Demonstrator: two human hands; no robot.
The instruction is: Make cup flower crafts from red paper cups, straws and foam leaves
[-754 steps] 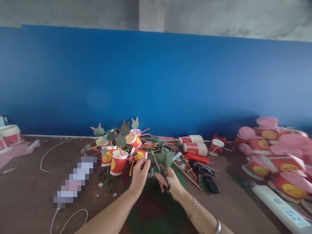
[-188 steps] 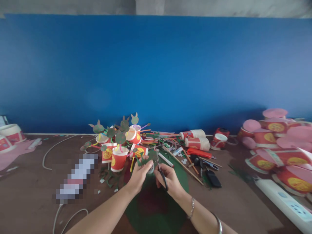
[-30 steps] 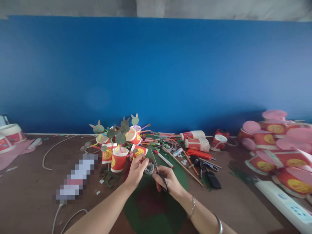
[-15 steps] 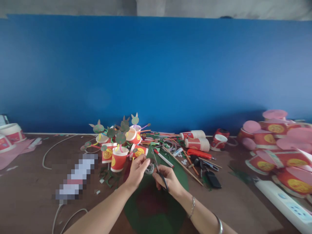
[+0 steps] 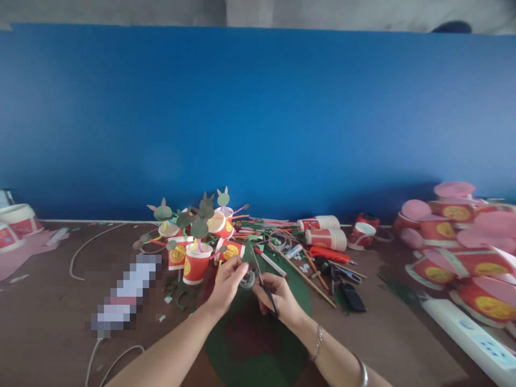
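Note:
My left hand (image 5: 230, 282) pinches a small pale roll of tape (image 5: 247, 279) between thumb and fingers. Black-handled scissors (image 5: 266, 295) are in my right hand (image 5: 278, 296), blades pointing up and away beside the roll; I cannot tell whether a blade touches the tape. Both hands are over a dark green paper sheet (image 5: 282, 344). Just beyond my left hand, red paper cups (image 5: 197, 265) carry green animal-head cutouts (image 5: 199, 228) on coloured stems. A white marker with a red cap (image 5: 274, 263) lies past the scissors.
Stacked cups (image 5: 326, 238), a red utility knife (image 5: 330, 254) and a black key fob (image 5: 352, 297) lie to the right. Cups with pink paper discs (image 5: 443, 263) and a white power strip (image 5: 467, 333) are farther right. A blue partition (image 5: 258, 118) stands behind.
My hands, the tape and the scissors stay almost in place. Above the partition, a dark rounded shape has moved right and shows more.

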